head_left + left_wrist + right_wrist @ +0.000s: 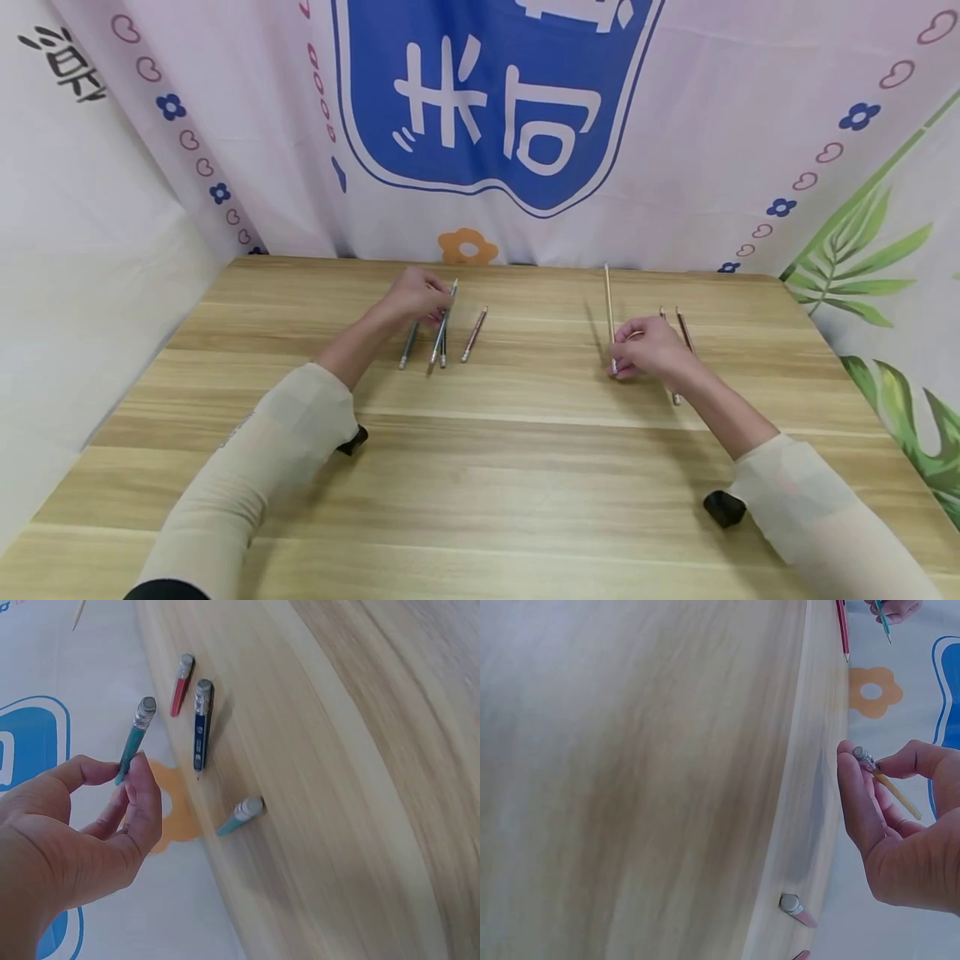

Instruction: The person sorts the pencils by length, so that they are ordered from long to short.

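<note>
My left hand [415, 296] pinches a teal pencil [136, 738] between thumb and fingers, its silver eraser end toward me. Below and beside it on the table lie a dark blue pencil [201, 727], a red pencil [474, 335] and another teal pencil [408, 346]. Over on the right, my right hand [651, 348] pinches a yellow pencil [609, 300] near its eraser end, with the point slanting up and away. Two reddish pencils, one of them a dark red pencil [684, 327], lie beside and partly behind that hand.
The wooden table [480, 500] ends at a printed curtain [675, 208] along its far edge. Black wrist pieces, such as the right black device [724, 508], stick out below both sleeves.
</note>
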A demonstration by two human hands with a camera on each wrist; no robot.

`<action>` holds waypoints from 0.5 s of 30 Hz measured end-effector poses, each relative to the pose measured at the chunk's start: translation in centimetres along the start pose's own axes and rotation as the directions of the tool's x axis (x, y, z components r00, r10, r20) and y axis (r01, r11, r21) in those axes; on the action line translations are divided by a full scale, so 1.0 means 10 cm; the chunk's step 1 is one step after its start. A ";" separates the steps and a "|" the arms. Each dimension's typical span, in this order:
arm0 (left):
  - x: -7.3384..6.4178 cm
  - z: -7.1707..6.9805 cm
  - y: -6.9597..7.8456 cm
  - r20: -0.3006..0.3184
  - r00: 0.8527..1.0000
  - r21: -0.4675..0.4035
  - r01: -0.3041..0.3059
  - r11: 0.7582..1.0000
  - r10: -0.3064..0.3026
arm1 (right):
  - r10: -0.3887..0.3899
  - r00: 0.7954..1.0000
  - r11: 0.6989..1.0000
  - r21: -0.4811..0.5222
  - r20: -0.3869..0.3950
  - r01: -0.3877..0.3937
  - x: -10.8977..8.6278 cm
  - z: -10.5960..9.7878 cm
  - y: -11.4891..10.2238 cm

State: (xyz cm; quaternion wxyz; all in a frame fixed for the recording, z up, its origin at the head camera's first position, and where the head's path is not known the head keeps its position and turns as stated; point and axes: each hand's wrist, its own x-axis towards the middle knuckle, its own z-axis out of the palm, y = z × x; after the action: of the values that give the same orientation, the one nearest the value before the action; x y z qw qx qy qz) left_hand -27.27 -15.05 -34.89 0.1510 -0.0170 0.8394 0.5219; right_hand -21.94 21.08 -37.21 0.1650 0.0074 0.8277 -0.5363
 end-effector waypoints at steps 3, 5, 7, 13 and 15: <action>0.00 0.04 0.03 0.003 1.000 -0.013 0.005 1.000 -0.005 | 0.007 1.000 1.000 -0.011 -0.005 -0.007 0.00 -0.02 0.01; 0.00 0.07 0.05 0.014 1.000 -0.025 0.005 1.000 -0.005 | 0.014 1.000 1.000 -0.020 0.002 -0.014 -0.01 -0.03 0.02; 0.01 0.10 0.06 0.029 1.000 -0.032 0.000 1.000 0.001 | 0.015 1.000 1.000 -0.028 0.016 -0.015 -0.02 -0.05 0.02; 0.02 0.20 0.08 0.079 0.997 -0.053 -0.016 0.998 0.020 | 0.028 0.999 0.998 -0.061 0.019 -0.027 -0.07 -0.10 0.04; 0.03 0.24 0.09 0.089 0.996 -0.053 -0.016 0.998 0.021 | 0.030 0.999 0.997 -0.071 0.015 -0.028 -0.08 -0.11 0.05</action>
State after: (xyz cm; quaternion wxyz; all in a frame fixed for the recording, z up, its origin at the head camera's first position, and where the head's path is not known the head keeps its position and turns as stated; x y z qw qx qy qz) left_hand -27.18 -12.47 -35.16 0.1832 0.0102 0.8180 0.5452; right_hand -21.41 22.45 -37.04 0.1796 0.0092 0.8446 -0.5042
